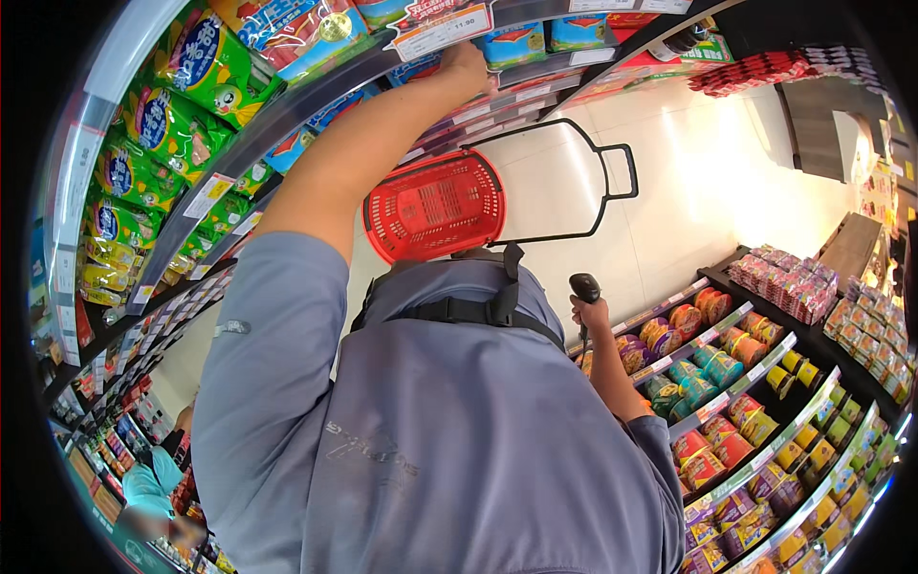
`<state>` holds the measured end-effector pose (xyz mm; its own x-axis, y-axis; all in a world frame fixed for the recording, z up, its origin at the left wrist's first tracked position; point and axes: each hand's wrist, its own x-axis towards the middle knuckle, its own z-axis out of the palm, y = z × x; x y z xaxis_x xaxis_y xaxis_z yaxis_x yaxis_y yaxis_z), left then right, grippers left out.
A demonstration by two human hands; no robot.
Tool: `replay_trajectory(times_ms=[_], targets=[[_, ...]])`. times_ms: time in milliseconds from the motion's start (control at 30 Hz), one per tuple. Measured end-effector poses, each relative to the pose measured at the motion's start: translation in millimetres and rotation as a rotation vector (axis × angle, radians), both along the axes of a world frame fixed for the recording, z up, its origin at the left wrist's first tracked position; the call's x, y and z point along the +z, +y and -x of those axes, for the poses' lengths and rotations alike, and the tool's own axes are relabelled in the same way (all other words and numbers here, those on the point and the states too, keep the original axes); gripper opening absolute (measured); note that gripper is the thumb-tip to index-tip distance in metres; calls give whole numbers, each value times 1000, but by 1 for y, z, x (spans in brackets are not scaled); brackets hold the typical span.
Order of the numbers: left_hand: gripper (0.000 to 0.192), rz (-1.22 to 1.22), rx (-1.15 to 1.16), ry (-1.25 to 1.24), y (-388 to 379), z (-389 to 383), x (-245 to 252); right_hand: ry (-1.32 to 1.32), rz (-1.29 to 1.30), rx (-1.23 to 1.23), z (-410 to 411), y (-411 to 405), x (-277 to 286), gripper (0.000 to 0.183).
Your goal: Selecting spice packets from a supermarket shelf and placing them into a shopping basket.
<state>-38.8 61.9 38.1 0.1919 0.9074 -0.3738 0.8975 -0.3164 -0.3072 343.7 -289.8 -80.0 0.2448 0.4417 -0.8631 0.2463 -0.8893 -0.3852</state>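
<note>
My left hand (467,66) is raised to the shelf at the top. Its fingers are partly hidden behind a hanging price sign (443,32), among blue and red snack packets (513,44), so any grip there is unclear. Low on the right, my right hand (591,316) is wrapped around a black handheld barcode scanner (584,288), its head pointing away from me. On the floor ahead stands a red plastic shopping basket (437,203) with a long black pull handle (618,172); no goods show inside it.
Green snack bags (197,57) fill shelves on my left. Cup noodles (717,366) line a tiered rack close on my right. Pale tiled floor (674,186) stretches beyond the basket. Another person in a turquoise top (152,479) is at the lower left.
</note>
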Motion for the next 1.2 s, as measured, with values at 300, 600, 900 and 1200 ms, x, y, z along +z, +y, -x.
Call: replay_trajectory(times_ms=[300, 600, 900, 1200], targets=[[79, 133, 53, -145, 2, 13, -1, 19, 111, -74, -10, -37, -10, 20], [33, 23, -337, 145, -8, 31, -8, -16, 34, -27, -6, -15, -9, 21], [17, -129, -396, -180, -14, 51, 0, -29, 65, 9, -9, -6, -17, 22], [19, -81, -243, -188, -4, 51, -19, -9, 37, -47, -7, -11, -9, 22]])
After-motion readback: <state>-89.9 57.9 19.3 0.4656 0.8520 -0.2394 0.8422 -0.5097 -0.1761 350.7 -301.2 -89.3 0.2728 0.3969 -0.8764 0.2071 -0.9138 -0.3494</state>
